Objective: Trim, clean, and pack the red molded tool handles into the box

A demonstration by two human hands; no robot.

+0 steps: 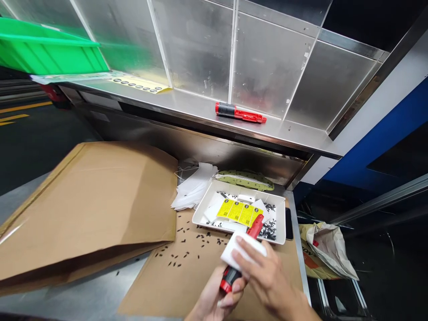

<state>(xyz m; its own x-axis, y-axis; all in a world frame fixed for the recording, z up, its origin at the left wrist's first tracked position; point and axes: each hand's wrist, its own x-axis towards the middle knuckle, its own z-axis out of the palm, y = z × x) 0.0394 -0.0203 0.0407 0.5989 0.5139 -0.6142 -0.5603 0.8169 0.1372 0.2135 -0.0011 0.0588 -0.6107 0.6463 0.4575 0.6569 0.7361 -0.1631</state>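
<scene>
My left hand [216,292] is wrapped around the black and red lower end of a handheld tool body [230,275]. Its red upper end slants up toward the tray. With my right hand [267,269] I press a folded white cloth or paper wipe [231,252] over the middle of that body, which hides this part. Just beyond my hands is a white tray [198,216] with small black pieces and yellow label strips [239,211] in it. Many more small black pieces [183,256] lie scattered on the cardboard sheet [147,292] to the left.
A similar red and black tool body [234,111] lies on the metal shelf [187,100]. Left stand a large cardboard piece [110,191] and a green bin [67,55]. White tags [195,187], green strips [244,179], a dark phone [289,223] and an open bag [327,249] surround the tray.
</scene>
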